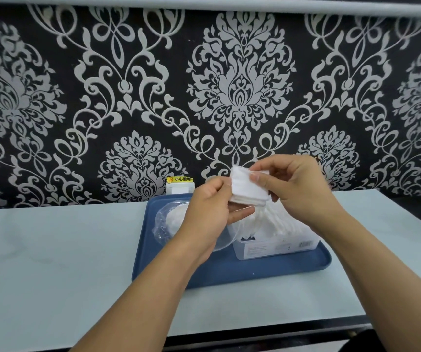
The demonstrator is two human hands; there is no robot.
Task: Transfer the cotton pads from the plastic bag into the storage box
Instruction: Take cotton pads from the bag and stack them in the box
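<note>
**Soft stack held above the box**

We pinch a stack of cotton pads (248,185) between our left hand (210,212) and right hand (298,189), fingers curled on its edges. Light, soft and loose, it could fan apart; hold both sides. The storage box (275,246) sits below our right hand.

Counter (52,250): pale, smooth top running along the patterned wall.
Blue tray (229,271): lies flat on the counter near its back edge, about mid-length.
Socket (180,187): at the counter's back edge, behind the tray.
</note>
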